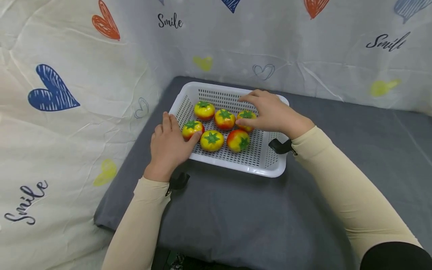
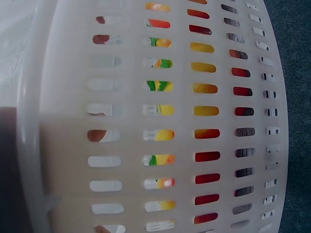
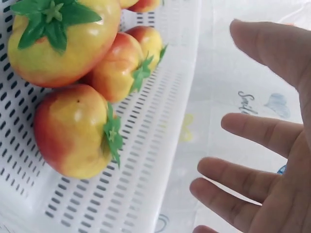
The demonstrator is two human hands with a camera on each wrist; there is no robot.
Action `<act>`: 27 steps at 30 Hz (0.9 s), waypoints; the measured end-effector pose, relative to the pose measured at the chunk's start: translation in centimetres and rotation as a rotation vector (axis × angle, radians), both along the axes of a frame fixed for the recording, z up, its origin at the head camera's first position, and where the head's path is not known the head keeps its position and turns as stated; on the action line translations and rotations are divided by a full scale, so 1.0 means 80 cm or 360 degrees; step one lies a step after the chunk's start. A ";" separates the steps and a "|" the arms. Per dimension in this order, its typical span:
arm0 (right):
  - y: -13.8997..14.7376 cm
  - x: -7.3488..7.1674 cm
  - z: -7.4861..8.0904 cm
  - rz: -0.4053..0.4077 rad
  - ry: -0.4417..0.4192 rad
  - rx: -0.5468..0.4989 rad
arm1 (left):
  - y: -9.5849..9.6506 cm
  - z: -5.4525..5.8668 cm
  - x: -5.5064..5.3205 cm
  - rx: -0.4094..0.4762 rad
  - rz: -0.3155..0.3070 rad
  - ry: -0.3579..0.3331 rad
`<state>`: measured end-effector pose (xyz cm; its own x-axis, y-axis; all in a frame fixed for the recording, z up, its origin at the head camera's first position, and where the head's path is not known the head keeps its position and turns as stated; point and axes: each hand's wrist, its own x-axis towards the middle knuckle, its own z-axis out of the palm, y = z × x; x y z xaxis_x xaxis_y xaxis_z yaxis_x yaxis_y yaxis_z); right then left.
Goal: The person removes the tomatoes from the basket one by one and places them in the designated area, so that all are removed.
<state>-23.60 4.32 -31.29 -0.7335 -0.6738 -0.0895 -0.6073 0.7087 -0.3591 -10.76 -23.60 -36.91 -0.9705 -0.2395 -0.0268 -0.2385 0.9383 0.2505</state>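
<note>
From where I stand, the white basket (image 1: 236, 168) sits on a grey cloth (image 1: 243, 217), with six yellow-and-red tomatoes (image 1: 212, 141) grouped inside, mostly toward its left half. The left hand (image 1: 168, 146) lies at the basket's left end, fingers straight and thumb spread wide beside the nearest tomato; I can't tell whether they touch. The right hand (image 1: 270, 111) hovers over the right side, fingers well apart and slightly bent, holding nothing, its thumb overlapping one tomato from above. Behind, a pale curtain (image 1: 216, 41) with hearts reads "Smile" (image 1: 170, 21) in black script at upper left, again at lower left, and at upper right, where the last letter is unclear.
</note>
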 end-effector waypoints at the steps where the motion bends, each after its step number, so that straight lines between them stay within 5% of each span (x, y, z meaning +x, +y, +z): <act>1: -0.001 0.000 -0.001 0.0003 -0.0012 0.0000 | 0.000 0.000 0.000 0.0003 0.0003 -0.0001; 27: -0.030 0.005 -0.028 0.0170 -0.0155 -0.0048 | -0.001 -0.005 -0.002 0.0000 0.0015 0.0068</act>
